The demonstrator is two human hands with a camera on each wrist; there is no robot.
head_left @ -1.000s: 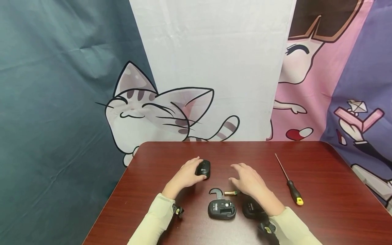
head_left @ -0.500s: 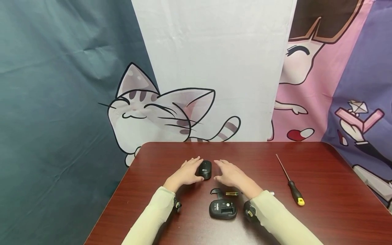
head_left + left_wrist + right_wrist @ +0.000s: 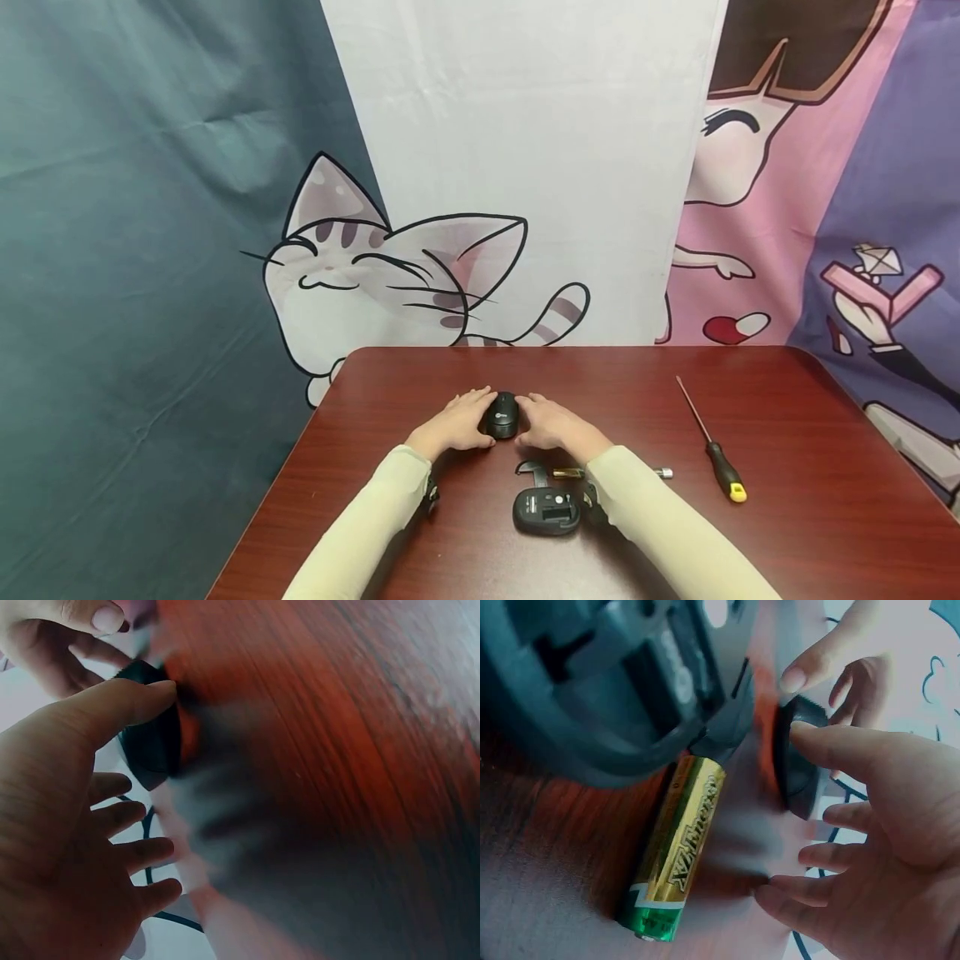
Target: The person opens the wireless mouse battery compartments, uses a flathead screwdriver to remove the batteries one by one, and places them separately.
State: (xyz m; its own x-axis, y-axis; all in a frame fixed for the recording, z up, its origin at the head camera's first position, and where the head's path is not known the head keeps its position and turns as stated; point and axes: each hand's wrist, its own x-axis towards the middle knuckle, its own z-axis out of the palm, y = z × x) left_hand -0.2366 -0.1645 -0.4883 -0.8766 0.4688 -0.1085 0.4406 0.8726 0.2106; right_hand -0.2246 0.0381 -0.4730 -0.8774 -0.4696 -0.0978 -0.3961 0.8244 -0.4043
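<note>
A black computer mouse (image 3: pixel 502 417) sits upright on the table between my two hands. My left hand (image 3: pixel 452 427) lies along its left side with fingers extended; in the left wrist view the thumb reaches the mouse (image 3: pixel 146 754) while the other fingers are spread. From the opposite side, my right hand (image 3: pixel 555 425) stands close, fingers spread and thumb at the mouse (image 3: pixel 799 769) in the right wrist view. Nearer to me lies an upturned mouse (image 3: pixel 546 511) with its battery bay uncovered. A battery cover (image 3: pixel 534 473) and a gold-and-green battery (image 3: pixel 679 847) are beside it.
A screwdriver (image 3: pixel 720 467) with a black and yellow handle lies on the right of the reddish-brown table (image 3: pixel 810 433). The silver end of a small object (image 3: pixel 663 473) shows past my right sleeve. Behind the table hangs a printed curtain (image 3: pixel 555 167).
My right hand has moved left to the mouse's right side, and its forearm now covers another mouse seen earlier on the table. My left hand has stayed by the mouse.
</note>
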